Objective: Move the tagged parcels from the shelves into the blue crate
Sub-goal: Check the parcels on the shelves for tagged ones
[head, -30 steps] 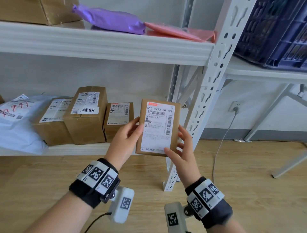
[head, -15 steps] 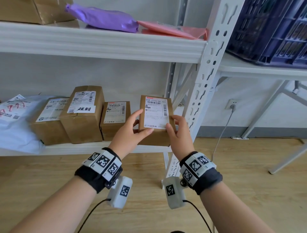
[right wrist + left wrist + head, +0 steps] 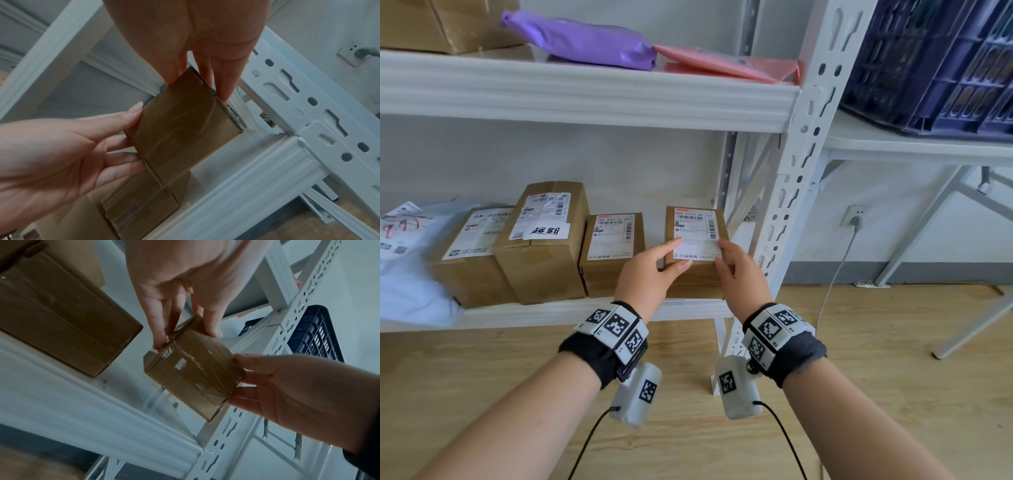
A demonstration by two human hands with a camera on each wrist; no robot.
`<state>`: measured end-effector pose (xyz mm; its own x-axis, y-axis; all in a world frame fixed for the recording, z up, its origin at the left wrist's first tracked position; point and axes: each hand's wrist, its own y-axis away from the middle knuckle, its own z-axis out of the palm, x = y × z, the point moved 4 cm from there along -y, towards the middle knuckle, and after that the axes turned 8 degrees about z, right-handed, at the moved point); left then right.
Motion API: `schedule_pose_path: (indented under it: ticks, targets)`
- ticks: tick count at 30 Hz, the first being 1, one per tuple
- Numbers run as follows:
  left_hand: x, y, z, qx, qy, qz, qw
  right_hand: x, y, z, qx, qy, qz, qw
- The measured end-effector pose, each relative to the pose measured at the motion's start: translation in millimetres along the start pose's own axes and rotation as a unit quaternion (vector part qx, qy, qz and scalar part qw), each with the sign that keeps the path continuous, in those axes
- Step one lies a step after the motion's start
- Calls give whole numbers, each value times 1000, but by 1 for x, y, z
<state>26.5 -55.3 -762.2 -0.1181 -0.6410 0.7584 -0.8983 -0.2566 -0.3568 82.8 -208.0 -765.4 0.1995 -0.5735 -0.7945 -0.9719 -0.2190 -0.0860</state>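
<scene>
Cardboard parcel with a white shipping label sits between my two hands at the right end of the lower shelf, just beside the white slotted upright. My left hand holds its left side, thumb on the label face and fingers down the side. My right hand clasps the right side the same way, fingers along the edge. From the wrist views I cannot tell whether the parcel's base rests on the shelf. To its left stands a second labelled box, close by but apart from it. Further left stand a taller box and another box. The blue crate sits on the white table up to the right.
</scene>
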Motion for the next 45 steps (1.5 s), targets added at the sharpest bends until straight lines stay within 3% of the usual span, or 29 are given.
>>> schedule_pose_path:
  ticks: [9, 17, 31, 45]
  targets:
    - [-17, -5, 14, 0, 2, -7, 1000, 10, -10, 10, -6, 23, 14, 1000]
    - [-32, -6, 31, -64, 5, -26, 998, 27, -19, 20, -16, 48, 37, 998]
    - [-40, -9, 39, -53, -5, -15, 998, 33, -27, 26, -12, 49, 31, 998]
    - [-19, 10, -39, 68, -11, 78, 995, -32, -12, 26, 1, 25, -75, 997]
